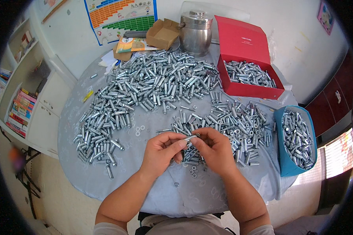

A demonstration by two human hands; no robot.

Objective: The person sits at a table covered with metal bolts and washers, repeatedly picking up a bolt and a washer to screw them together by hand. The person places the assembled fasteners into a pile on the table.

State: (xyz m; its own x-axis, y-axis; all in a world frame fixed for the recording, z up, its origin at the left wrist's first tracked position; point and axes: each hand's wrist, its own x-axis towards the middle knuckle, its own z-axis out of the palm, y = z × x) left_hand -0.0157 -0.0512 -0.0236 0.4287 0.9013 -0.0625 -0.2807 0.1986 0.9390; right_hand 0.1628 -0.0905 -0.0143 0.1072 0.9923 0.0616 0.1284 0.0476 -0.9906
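Both hands meet over the table's middle, pinching one small metal expansion bolt (189, 138) between them. My left hand (163, 152) grips its left end with thumb and forefinger. At the other end, the thumb and fingers of my right hand (213, 149) close on it; they partly cover the bolt. Just beyond and to the right of the hands spreads a pile of loose sleeves, bolts, nuts and washers (239, 121). Several nuts and washers (193, 171) lie on the cloth below my hands. A larger heap of expansion bolts (157, 78) fills the far side and the left.
A red box (251, 91) of metal parts stands at the back right, its lid raised. Near the right edge is a blue fabric bin (298, 169) of bolts. A steel pot (196, 33), a cardboard box (163, 34) and a yellow marker (88, 96) sit on the grey tablecloth (145, 196).
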